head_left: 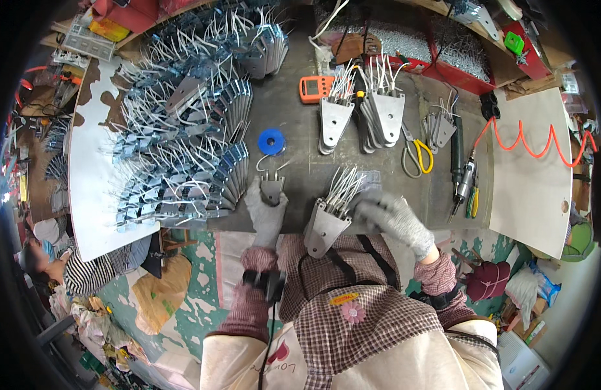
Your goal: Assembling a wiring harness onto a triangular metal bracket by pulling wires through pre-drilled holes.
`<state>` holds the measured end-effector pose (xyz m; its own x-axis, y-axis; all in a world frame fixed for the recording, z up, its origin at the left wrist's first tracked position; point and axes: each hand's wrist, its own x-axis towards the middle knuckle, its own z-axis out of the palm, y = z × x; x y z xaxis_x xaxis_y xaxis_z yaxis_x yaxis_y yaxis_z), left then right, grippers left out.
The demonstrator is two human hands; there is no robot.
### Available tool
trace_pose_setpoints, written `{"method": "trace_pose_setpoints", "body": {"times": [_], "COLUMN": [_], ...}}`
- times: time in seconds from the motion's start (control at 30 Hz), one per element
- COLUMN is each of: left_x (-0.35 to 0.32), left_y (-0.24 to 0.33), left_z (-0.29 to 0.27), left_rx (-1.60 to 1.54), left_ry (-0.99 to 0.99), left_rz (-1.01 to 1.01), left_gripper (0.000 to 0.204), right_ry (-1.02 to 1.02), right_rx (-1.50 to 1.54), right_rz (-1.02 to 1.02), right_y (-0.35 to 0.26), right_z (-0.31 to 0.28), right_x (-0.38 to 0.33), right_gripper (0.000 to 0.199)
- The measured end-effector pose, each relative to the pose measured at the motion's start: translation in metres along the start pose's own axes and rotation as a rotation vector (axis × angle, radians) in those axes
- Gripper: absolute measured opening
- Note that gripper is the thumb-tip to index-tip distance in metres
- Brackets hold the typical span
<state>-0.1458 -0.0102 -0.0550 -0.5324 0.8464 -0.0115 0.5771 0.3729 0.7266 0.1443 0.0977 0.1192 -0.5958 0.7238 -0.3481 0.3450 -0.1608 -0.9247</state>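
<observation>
- Here the left hand (pixel 266 218), grey-gloved, grips a small tapered grey metal bracket (pixel 272 190) with two bent wire prongs, at the dark workbench (pixel 294 123) front edge;
- right hand (pixel 396 222), blurred, rests on a stack of tapered metal plates (pixel 327 224) bristling with white wires; grasp unclear;
- blue wire spool (pixel 271 141) just beyond.

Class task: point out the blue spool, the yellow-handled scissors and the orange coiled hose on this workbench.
blue spool (pixel 272 141), head view, on its round top face.
yellow-handled scissors (pixel 422 156), head view, on a yellow handle loop.
orange coiled hose (pixel 533 144), head view, on a middle coil.

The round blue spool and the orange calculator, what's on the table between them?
Nothing: in the head view, only bare grey tabletop lies between the round blue spool and the orange calculator.
</observation>
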Motion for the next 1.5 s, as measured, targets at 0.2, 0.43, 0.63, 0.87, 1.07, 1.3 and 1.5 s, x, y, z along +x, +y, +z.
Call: {"method": "trace_pose_setpoints", "body": {"times": [0.2,0.43,0.63,0.87,1.07,1.3,1.5], "left_x": [-0.017,-0.051,-0.057,-0.053,-0.047,-0.016,0.022], "left_y": [0.172,0.169,0.157,0.144,0.16,0.208,0.211], "left_z": [-0.075,-0.056,-0.045,-0.032,-0.041,-0.048,-0.003], "left_rx": [-0.047,-0.019,0.06,-0.143,0.009,-0.094,-0.347], "left_ry": [-0.205,-0.307,-0.341,-0.495,-0.485,-0.622,-0.714], "left_rz": [0.475,0.472,0.401,0.33,0.373,0.277,0.153], "left_gripper": [0.067,0.06,0.063,0.063,0.062,0.056,0.046], "right_ry": [-0.035,-0.089,0.008,-0.019,0.549,0.588,0.607], "right_rx": [0.015,0.027,-0.009,-0.489,-0.553,-0.788,-0.728], "right_rz": [-0.083,0.02,0.181,-0.046,-0.35,0.244,0.387], "right_y": [-0.01,-0.002,0.009,0.021,-0.013,0.15,0.194], "right_z": [0.017,0.003,0.012,0.002,-0.048,-0.065,-0.04], "right_x": [0.018,0.054,0.054,0.082,0.041,-0.04,-0.032], "right_gripper": [0.038,0.039,0.041,0.023,0.015,0.021,0.024]}}
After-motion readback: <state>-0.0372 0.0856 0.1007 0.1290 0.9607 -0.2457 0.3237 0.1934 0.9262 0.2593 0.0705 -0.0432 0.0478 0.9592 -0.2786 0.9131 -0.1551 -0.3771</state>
